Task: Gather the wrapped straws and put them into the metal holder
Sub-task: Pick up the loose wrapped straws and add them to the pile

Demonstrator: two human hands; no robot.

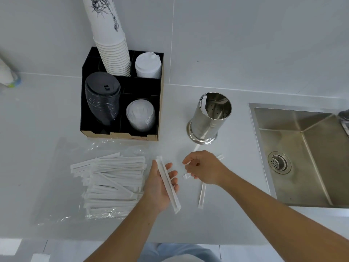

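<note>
Gathering barely begun | left hand lying open under one straw | right hand curling on something, unclear | holder looking nearly empty | pile waiting left of holder

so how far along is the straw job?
Barely started: the shiny metal holder seems to hold one straw. In hand: a white wrapped straw lies across the open left hand; the right hand pinches another. Left: the pile on the clear plastic bag, plus loose ones nearby.

1. Right hand covers the middle of the straws under it; grip can't be told.
2. Sink and tap cut off by right edge.
3. Cup stack top out of frame.
4. Blurred object at left edge, unidentifiable.
</note>
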